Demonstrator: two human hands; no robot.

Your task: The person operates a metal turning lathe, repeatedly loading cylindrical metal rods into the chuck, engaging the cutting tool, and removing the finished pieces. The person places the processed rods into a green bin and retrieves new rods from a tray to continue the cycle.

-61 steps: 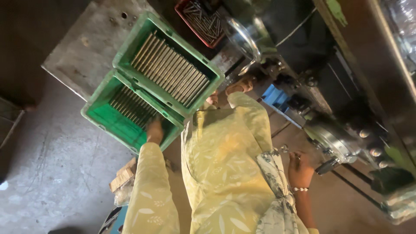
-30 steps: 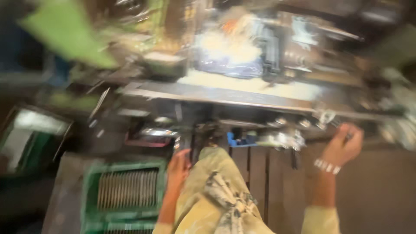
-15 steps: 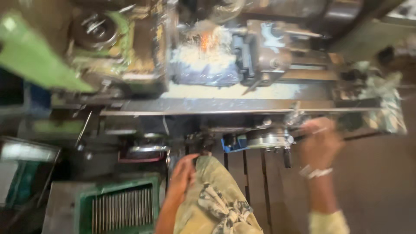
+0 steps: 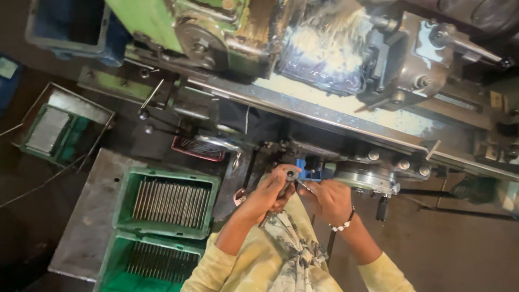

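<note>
Head view: my left hand (image 4: pixel 268 190) grips a short metal rod (image 4: pixel 285 183), end up, close in front of the lathe (image 4: pixel 335 70) so I can check it. Right hand (image 4: pixel 331 199) is just beside, fingers curled, apparently pinching a thin pin; can't tell for sure. Green crate (image 4: pixel 167 203) of rods sits left of the lathe's apron, within reach.

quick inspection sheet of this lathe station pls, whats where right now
surface: grey metal table at lower left bears two green crates.
job's things: short metal rod, held in the left hand; right hand is beside it, fingers at the rod's tip.
clutter: upper green crate and lower green crate hold rows of metal rods; pale chips lie piled on the lathe.
grips: left hand shut on the rod; right hand's grip unclear.
cables: thin wire crosses the floor at left.
surroundings: handwheel, red tray, blue bin.
</note>
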